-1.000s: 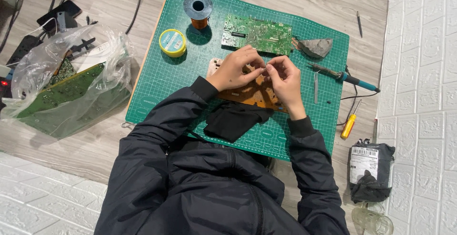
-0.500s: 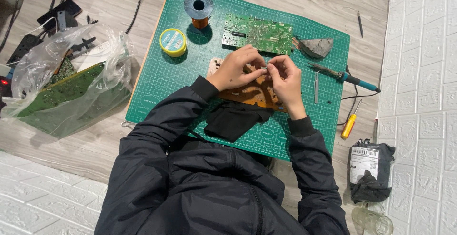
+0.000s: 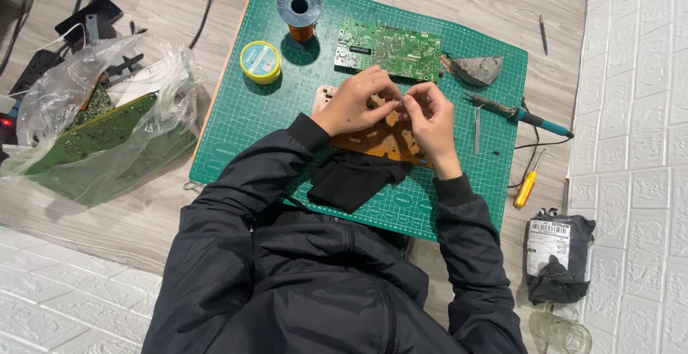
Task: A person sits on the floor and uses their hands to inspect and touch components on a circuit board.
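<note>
Both hands meet over a brown circuit board (image 3: 380,139) lying flat on the green mat (image 3: 244,125), its long axis running left-right beneath them. The left hand (image 3: 358,103) and right hand (image 3: 430,114) have fingertips pinched together on something too small to tell. Tweezers (image 3: 477,121) lie just right of the right hand.

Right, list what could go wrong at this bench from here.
1. The soldering iron lies bare on the green cutting mat near the right hand; if hot, it could burn skin or mat.
2. Both hands, the left hand too, pinch something too small to make out over the brown circuit board; it could drop and get lost.
3. The black cloth beside the board could snag it.
</note>
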